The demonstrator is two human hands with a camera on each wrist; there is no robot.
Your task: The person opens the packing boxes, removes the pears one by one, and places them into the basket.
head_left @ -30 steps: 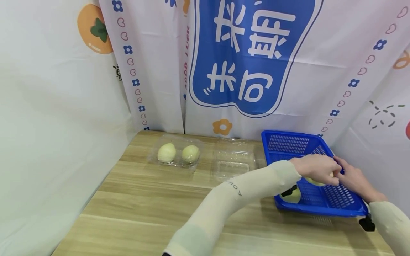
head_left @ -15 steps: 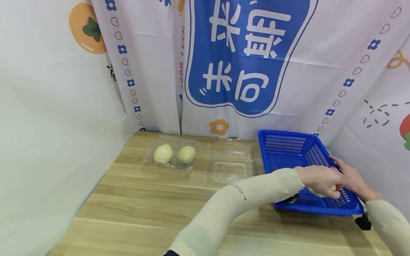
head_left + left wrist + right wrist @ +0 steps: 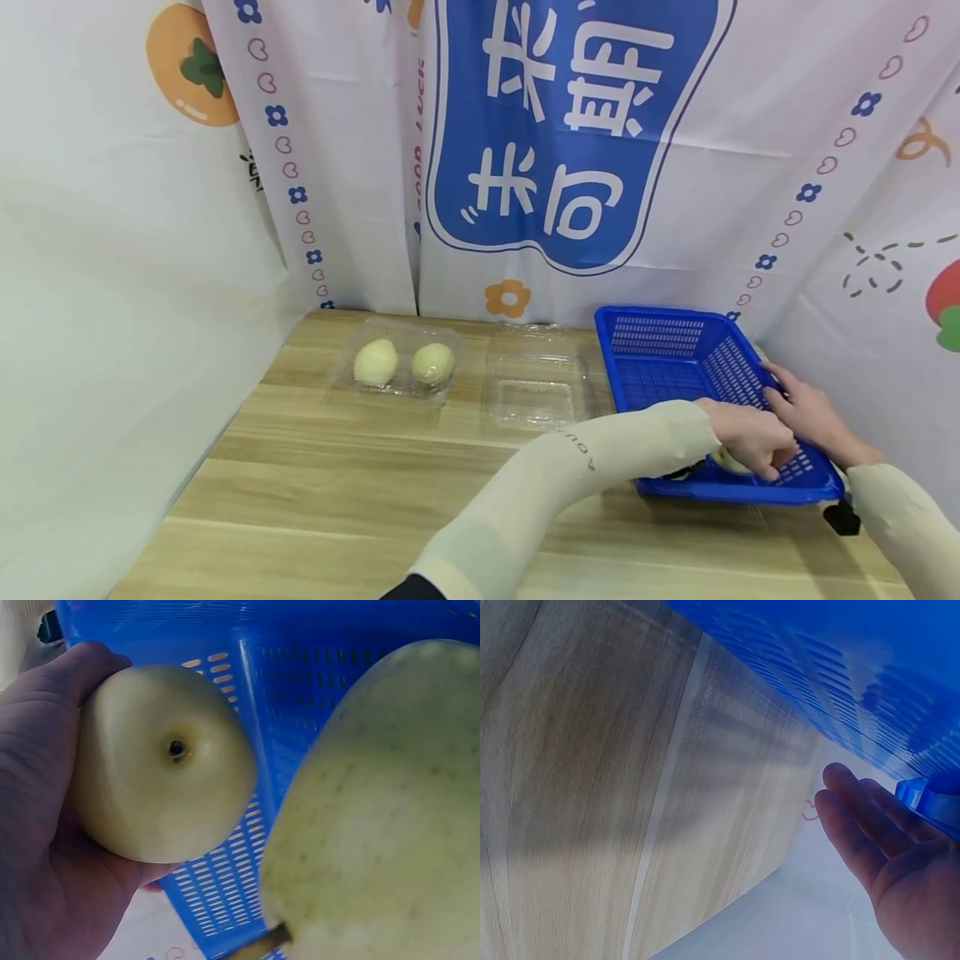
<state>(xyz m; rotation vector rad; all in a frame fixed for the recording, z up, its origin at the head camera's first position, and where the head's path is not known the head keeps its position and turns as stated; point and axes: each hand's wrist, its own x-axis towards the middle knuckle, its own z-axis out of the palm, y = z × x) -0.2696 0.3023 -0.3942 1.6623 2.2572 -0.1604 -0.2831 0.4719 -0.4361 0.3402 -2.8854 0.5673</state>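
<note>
My left hand [image 3: 750, 433] reaches into a blue plastic basket [image 3: 660, 371]. In the left wrist view its fingers wrap around a pale yellow-green pear [image 3: 161, 795], whose dimpled end faces the camera. A second pear [image 3: 382, 802] fills the right of that view, stem at lower left. Below the left hand in the head view, part of a pear [image 3: 729, 461] shows; I cannot tell which one. My right hand [image 3: 813, 419] holds the basket's right rim, thumb over it. Its fingers [image 3: 851, 832] extend along the outside in the right wrist view.
On the wooden table [image 3: 322, 492], a clear plastic box [image 3: 401, 385] holds two pears [image 3: 375, 363]. Beside it stands another clear box [image 3: 536, 400], opened out. Printed white curtains [image 3: 360, 167] hang behind the table and at both sides.
The left hand has moved lower toward the basket's near side. Its forearm now covers the pear that showed in the near left corner. The whole head view has shifted slightly right.
</note>
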